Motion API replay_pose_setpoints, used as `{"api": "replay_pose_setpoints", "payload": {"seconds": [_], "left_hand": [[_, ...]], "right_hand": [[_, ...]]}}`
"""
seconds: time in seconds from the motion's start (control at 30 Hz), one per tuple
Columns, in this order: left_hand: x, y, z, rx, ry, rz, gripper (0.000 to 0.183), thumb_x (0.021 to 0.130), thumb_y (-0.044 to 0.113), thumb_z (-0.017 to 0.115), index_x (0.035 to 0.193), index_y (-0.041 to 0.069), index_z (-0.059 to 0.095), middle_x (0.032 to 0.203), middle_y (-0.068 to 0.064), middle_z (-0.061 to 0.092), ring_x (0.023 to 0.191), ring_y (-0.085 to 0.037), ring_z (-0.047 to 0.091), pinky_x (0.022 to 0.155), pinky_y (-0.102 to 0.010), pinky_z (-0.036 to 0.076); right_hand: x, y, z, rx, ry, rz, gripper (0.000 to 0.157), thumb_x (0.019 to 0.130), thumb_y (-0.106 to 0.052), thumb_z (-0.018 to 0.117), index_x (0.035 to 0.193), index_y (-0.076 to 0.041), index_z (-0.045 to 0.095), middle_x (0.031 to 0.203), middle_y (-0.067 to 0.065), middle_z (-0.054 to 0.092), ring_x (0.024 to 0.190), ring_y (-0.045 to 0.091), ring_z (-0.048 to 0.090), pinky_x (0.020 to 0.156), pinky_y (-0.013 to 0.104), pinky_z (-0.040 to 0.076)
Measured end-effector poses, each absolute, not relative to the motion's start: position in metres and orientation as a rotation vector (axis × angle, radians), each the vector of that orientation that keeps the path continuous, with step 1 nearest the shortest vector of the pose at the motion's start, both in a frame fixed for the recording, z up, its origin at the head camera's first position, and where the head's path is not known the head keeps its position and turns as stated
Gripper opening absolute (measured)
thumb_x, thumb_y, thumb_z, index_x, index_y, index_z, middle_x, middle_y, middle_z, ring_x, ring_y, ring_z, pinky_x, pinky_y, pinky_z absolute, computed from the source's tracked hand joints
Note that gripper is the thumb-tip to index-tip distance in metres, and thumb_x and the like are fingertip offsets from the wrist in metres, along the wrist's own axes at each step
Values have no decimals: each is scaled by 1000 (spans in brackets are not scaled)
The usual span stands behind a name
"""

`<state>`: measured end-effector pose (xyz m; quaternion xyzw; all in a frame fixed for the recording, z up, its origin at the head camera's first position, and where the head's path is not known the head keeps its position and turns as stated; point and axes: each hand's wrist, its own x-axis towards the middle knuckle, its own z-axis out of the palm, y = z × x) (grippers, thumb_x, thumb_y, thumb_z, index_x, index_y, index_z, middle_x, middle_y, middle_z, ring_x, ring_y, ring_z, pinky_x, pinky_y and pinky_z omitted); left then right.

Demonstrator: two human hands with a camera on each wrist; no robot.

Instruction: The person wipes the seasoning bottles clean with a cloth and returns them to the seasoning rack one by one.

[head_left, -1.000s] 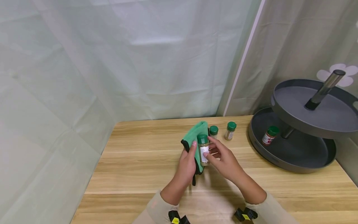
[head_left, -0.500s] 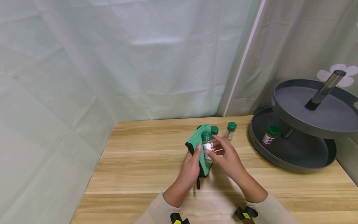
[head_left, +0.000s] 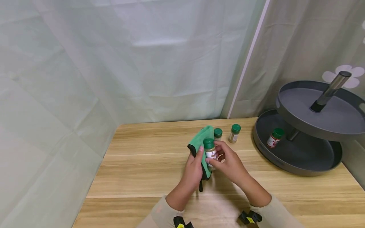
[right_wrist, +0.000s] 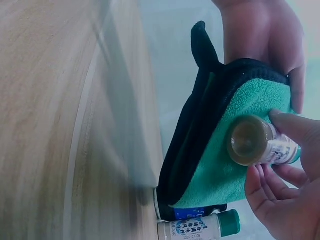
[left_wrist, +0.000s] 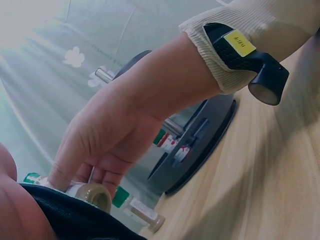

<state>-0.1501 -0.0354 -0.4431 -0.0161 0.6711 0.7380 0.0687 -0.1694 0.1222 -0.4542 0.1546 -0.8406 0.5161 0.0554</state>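
My left hand [head_left: 193, 171] grips a folded green cloth [head_left: 198, 139] with black edging, thumb on its near side. A spice jar [head_left: 210, 154] with a green lid and white label is pinched between the thumb and fingers of my right hand [head_left: 231, 164]. The jar lies against the cloth, held above the table. In the right wrist view the jar's base [right_wrist: 246, 141] faces the camera and its side touches the green cloth [right_wrist: 225, 150]. Just behind the hands stand two more green-lidded spice jars, one partly hidden [head_left: 218, 133] and one in plain sight [head_left: 234, 133].
On the right stands a dark grey two-tier round tray [head_left: 296, 171] with a metal post [head_left: 336, 85]. A red-labelled jar [head_left: 275, 138] sits on its lower tier. The wooden table [head_left: 137, 177] ends at a pale curtain [head_left: 171, 63] behind.
The cloth and jar shifted right, then slightly back left. The jar has turned in my right hand, so another side of its label shows. The jars on the table stayed put.
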Motion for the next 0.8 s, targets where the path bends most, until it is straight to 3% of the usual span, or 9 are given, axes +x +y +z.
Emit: {"api": "replay_pose_setpoints", "payload": {"seconds": [0.2,0.4,0.57,0.8], "left_hand": [[-151,-31,-447,28,1929,2287,54,107,38,47,153,11,36,148,-13,53,139,-24,47,122,-46,32],[-154,-32,-450,-47,1869,2348,59,105,41,51,154,12,35,154,-10,47,143,-25,43,122,-47,32],[-155,-32,-450,-52,1703,2420,56,103,38,56,149,10,41,148,-12,53,135,-22,52,117,-42,40],[-155,-33,-450,-50,1614,2408,49,100,28,60,141,2,49,134,-13,64,119,-18,64,103,-35,53]], "right_hand": [[-171,125,-453,379,-2485,1523,68,83,-18,85,139,-4,48,107,11,65,95,18,61,79,28,57],[-170,128,-449,312,-2326,1559,66,83,-13,84,139,-7,49,113,9,63,98,13,59,80,21,55],[-169,128,-447,330,-2184,1583,60,85,-6,81,137,-9,53,120,6,57,105,6,57,88,13,52],[-167,127,-446,372,-2094,1623,59,84,3,79,134,0,49,130,9,54,118,4,54,97,11,48]]}}
